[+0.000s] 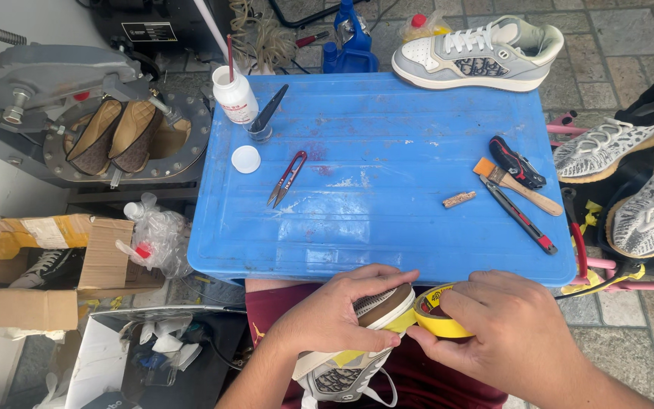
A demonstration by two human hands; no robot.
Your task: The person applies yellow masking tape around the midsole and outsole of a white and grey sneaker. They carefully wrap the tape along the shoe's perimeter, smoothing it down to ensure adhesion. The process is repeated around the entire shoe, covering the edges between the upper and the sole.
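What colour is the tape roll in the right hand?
Yellow tape roll, seen in the head view.

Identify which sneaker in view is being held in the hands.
The grey-and-white sneaker at bottom centre, gripped by the left hand; its mate rests on the blue table.

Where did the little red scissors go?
In the head view, the red scissors lie on the left part of the blue table, just right of the round white cap and below the small glass cup.

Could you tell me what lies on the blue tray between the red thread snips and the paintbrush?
In the head view, only a small brown cork-like stub lies between the snips and the paintbrush; the rest is bare blue tray.
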